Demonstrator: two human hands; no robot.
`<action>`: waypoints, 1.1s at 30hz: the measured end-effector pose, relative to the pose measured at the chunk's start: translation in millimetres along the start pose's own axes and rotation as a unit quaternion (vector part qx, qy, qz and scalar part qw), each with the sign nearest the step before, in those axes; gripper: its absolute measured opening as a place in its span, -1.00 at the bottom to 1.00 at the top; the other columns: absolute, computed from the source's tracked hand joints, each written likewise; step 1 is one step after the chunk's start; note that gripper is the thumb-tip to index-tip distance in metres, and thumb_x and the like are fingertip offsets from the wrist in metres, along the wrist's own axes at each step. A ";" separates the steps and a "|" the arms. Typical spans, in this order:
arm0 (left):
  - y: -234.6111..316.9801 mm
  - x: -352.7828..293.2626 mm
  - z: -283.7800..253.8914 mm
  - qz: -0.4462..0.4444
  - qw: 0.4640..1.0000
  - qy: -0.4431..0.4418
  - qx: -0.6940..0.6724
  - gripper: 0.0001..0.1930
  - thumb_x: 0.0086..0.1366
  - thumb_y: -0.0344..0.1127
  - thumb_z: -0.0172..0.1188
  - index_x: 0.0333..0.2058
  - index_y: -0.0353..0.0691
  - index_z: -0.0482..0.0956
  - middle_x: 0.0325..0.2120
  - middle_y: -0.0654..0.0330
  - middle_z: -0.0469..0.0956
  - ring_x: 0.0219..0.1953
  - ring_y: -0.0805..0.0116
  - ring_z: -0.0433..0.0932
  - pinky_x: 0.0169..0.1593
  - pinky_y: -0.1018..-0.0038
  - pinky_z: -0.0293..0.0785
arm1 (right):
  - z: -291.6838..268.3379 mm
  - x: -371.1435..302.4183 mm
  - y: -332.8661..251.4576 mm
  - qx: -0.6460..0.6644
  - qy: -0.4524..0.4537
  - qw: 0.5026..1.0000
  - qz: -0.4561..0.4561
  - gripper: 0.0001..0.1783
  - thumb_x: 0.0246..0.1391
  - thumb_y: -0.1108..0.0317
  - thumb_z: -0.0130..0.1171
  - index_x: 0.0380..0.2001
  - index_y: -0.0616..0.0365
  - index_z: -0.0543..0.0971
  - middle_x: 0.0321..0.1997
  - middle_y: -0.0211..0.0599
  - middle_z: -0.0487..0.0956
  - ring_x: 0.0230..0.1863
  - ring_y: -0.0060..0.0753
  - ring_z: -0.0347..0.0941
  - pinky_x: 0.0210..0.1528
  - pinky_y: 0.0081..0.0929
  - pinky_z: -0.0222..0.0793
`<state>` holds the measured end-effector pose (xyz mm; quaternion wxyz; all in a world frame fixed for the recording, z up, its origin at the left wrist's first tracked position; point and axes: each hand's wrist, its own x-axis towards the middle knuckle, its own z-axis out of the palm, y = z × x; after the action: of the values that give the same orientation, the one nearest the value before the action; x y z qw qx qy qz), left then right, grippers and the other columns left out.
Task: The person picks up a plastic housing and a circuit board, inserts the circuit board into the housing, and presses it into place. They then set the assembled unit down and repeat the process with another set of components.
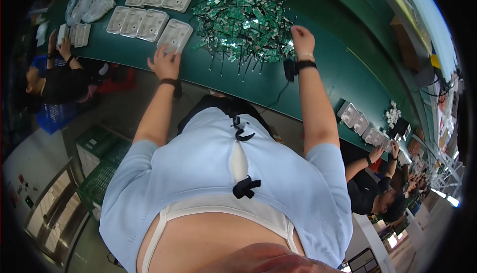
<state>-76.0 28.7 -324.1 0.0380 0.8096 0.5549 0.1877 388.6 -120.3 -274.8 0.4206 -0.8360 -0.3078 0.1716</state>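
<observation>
Touching the near edge of a white box [175,34], the left hand [165,66] has its fingers spread wide. The right hand [303,41] is curled up narrow by the right side of a big pile of green boards [243,22]; I can't tell if it holds one. Black wires [242,66] poke out, so it seems best to lift one board slowly. More white boxes [133,23] sit in rows on the green counter [338,69].

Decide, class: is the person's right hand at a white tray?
No: the right hand is beside the right edge of the green circuit-board pile, while the left hand is at a white tray.
</observation>
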 end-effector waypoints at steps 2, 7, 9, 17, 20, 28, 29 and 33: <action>-1.2 -13.9 -6.2 -0.002 1.000 -0.001 -0.027 -0.82 0.13 -0.08 0.44 -0.27 0.14 0.79 0.14 0.42 0.56 0.29 0.21 0.42 0.35 -0.26 0.05 | 18.8 36.8 -5.5 -0.010 0.006 1.000 0.009 -0.73 0.16 0.22 0.40 -0.19 0.19 0.76 -0.32 -0.28 0.76 -0.24 -0.52 0.65 -0.10 -0.53 0.53; -4.5 -40.2 -16.6 0.007 0.999 -0.021 -0.028 -0.85 0.11 -0.11 0.49 -0.33 0.13 0.79 0.14 0.49 0.55 0.30 0.24 0.42 0.34 -0.07 0.09 | 49.9 91.2 -2.4 -0.146 -0.044 0.986 0.061 -0.76 0.11 0.26 0.41 -0.24 0.19 0.78 -0.38 -0.30 0.75 -0.33 -0.49 0.65 -0.16 -0.50 0.54; -7.6 -45.6 -15.0 0.028 0.998 -0.043 -0.040 -0.72 0.07 -0.13 0.52 -0.20 0.11 0.76 0.19 0.36 0.51 0.31 0.16 0.41 0.34 -0.06 0.10 | 52.1 98.6 2.9 -0.165 -0.076 0.979 0.095 -0.74 0.09 0.24 0.41 -0.27 0.22 0.79 -0.40 -0.30 0.75 -0.38 -0.48 0.64 -0.21 -0.49 0.55; -6.8 -30.0 -21.1 -0.041 0.987 -0.043 -0.150 -0.04 -0.06 -0.17 0.62 0.31 -0.17 0.32 0.30 -0.13 0.29 0.35 -0.12 0.30 0.40 -0.03 0.14 | 8.0 1.0 -39.1 0.339 -0.033 0.931 0.132 -0.73 0.26 0.31 0.29 -0.07 0.26 0.67 -0.27 -0.17 0.76 -0.60 -0.63 0.40 -0.58 -0.65 0.22; -13.7 -23.9 -20.9 -0.063 0.977 -0.066 -0.190 0.08 -0.10 -0.17 0.63 0.37 -0.27 0.19 0.29 -0.19 0.27 0.34 -0.19 0.29 0.41 -0.01 0.16 | -16.9 -42.6 -50.6 0.454 -0.071 0.878 0.137 -0.78 0.31 0.39 0.25 -0.03 0.23 0.61 -0.25 -0.18 0.75 -0.65 -0.67 0.27 -0.63 -0.68 0.04; -11.8 -17.2 -52.8 -0.072 0.964 -0.072 -0.245 0.14 -0.12 -0.22 0.62 0.40 -0.35 0.12 0.27 -0.16 0.24 0.31 -0.17 0.30 0.39 0.10 0.28 | -36.3 -107.3 -2.5 0.436 0.039 0.843 0.312 -0.78 0.35 0.30 0.27 -0.03 0.17 0.60 -0.10 -0.19 0.73 -0.58 -0.66 0.31 -0.60 -0.67 0.10; -7.8 -16.2 -56.0 -0.067 0.963 -0.057 -0.254 0.14 -0.12 -0.24 0.62 0.40 -0.34 0.12 0.27 -0.15 0.24 0.31 -0.14 0.31 0.38 0.12 0.29 | -40.7 -112.3 15.6 0.526 -0.003 0.778 0.344 -0.78 0.36 0.30 0.26 -0.03 0.16 0.60 -0.09 -0.21 0.72 -0.55 -0.66 0.34 -0.60 -0.68 0.13; 9.3 -9.7 -68.7 -0.047 0.951 -0.045 -0.302 0.12 -0.12 -0.26 0.61 0.40 -0.33 0.14 0.27 -0.13 0.23 0.31 -0.06 0.32 0.38 0.15 0.29 | -45.6 -122.8 24.5 0.692 -0.051 0.604 0.393 -0.79 0.37 0.29 0.25 -0.03 0.14 0.58 -0.10 -0.26 0.71 -0.49 -0.64 0.42 -0.57 -0.70 0.25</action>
<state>-94.6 6.2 -260.4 0.3146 0.7411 0.5071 0.3076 330.3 -239.6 -264.4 0.7492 -0.3262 0.2402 0.5240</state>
